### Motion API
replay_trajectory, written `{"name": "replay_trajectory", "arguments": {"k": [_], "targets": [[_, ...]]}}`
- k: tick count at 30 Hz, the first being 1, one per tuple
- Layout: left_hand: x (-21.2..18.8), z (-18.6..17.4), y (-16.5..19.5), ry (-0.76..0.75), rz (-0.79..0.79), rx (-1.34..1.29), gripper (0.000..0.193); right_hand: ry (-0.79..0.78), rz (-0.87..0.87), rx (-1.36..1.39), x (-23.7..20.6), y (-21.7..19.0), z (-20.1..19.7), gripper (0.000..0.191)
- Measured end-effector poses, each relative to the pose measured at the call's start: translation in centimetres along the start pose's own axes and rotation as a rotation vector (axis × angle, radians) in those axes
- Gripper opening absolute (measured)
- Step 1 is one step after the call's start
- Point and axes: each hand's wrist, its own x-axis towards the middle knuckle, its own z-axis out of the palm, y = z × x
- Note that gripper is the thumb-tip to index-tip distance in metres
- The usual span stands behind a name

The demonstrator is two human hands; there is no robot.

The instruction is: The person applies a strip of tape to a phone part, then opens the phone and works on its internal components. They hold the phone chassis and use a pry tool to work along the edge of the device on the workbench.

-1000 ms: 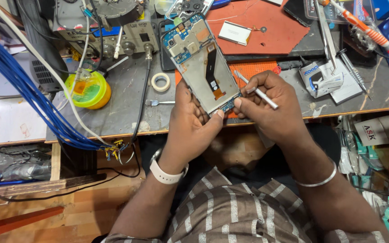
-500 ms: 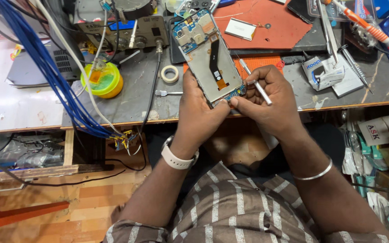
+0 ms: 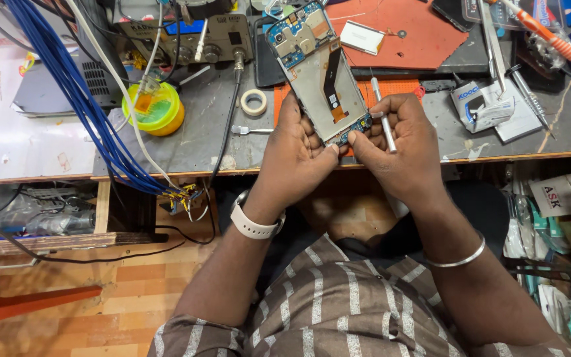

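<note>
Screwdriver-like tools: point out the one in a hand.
The slim silver tool, gripped in the right hand beside the opened phone; the orange-handled one lies untouched on the bench.

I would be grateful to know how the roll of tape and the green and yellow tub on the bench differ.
The roll of tape is a small, pale, flat ring with an open middle; the green and yellow tub is larger, brightly coloured and holds something orange. The tape lies nearer the left hand; the tub sits further left beside the blue cables. Both are round.

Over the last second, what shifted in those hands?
The right hand has turned its white tool from slanting sideways to nearly upright, fingertips closing on the opened phone's lower end. The left hand still cradles the phone; the tape roll stays put.
</note>
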Motion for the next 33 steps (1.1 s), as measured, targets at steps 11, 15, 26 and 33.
{"name": "replay_trajectory", "arguments": {"k": [11, 15, 26, 33], "targets": [[0.5, -0.2, 0.4, 0.021, -0.061, 0.016, 0.089, -0.059, 0.031, -0.028, 0.9, 0.4, -0.6, 0.038], [0.6, -0.8, 0.6, -0.004, -0.095, -0.022, 0.098, -0.073, 0.012, 0.057, 0.9, 0.9, -0.6, 0.035], [0.3, -0.4, 0.3, 0.045, 0.046, 0.032, 0.1, -0.064, 0.085, 0.39, 1.6, 2.3, -1.5, 0.035], [0.1, 1.4, 0.5, 0.195, 0.238, 0.553, 0.023, -0.059, 0.137, 0.55, 2.7, 2.2, -2.2, 0.035]]}}
